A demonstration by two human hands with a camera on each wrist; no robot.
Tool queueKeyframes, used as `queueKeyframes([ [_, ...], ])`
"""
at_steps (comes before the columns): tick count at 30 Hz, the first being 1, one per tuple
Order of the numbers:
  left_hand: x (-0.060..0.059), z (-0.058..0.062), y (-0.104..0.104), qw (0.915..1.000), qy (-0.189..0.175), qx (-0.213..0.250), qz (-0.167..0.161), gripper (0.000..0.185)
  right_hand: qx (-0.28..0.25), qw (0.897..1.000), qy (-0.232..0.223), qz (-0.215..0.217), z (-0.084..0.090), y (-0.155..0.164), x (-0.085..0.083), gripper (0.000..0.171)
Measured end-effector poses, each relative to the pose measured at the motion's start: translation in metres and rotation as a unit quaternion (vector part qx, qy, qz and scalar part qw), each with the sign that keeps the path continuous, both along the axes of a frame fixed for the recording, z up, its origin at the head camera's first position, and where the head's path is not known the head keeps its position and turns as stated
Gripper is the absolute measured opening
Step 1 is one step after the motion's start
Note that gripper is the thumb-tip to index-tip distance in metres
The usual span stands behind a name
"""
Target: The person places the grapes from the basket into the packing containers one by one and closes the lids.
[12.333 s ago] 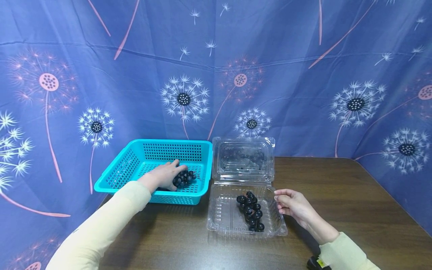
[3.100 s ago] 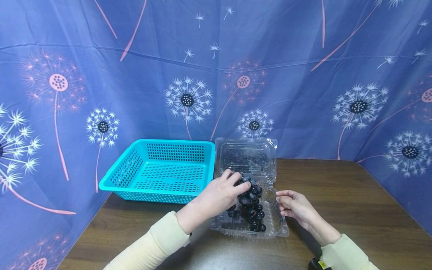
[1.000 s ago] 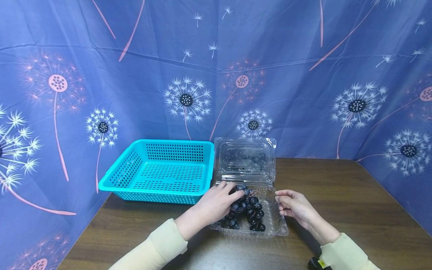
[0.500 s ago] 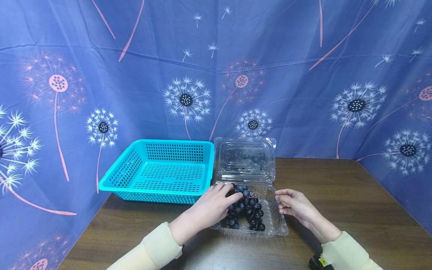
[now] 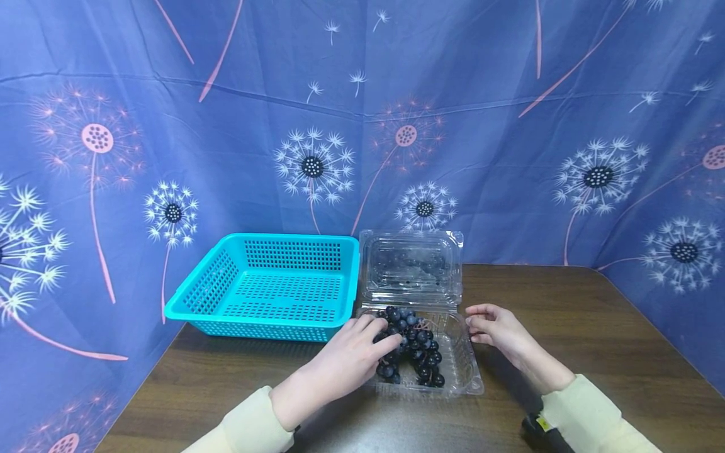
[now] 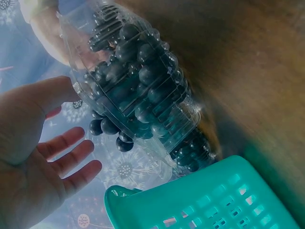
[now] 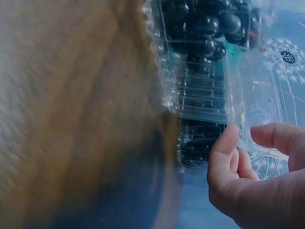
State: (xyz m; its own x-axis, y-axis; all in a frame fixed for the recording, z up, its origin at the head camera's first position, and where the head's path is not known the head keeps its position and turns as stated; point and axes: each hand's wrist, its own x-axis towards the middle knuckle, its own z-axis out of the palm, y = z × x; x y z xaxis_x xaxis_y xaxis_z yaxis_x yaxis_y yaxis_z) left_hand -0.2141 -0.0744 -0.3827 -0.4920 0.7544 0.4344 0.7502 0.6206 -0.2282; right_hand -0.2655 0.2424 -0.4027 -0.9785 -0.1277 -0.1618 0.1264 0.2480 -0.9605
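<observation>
Black grapes in bunches lie inside a clear plastic clamshell container, whose lid stands raised at the back. My left hand is over the container's left side, beside the grapes. In the left wrist view the fingers of that hand are spread and nearly straight, with nothing in them. Just off the container's right edge is my right hand. The right wrist view shows a gap between the thumb and forefinger of this hand, and nothing is held.
A turquoise perforated basket stands left of the container, with no grapes in it. All of this rests on a brown wooden table. Behind hangs a blue cloth with a dandelion print. A black object is by the right sleeve.
The left hand took a grape bunch from the basket, lowered it into the container, then let go and drew back leftward. The right hand has let go of the container's right rim.
</observation>
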Motion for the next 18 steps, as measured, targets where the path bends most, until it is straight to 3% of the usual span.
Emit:
queueKeyframes([
  [18, 0.019, -0.009, -0.014, 0.9984, -0.005, 0.049, 0.026, 0.048, 0.074, 0.992, 0.097, -0.018, 0.031, 0.003, -0.028, 0.043],
])
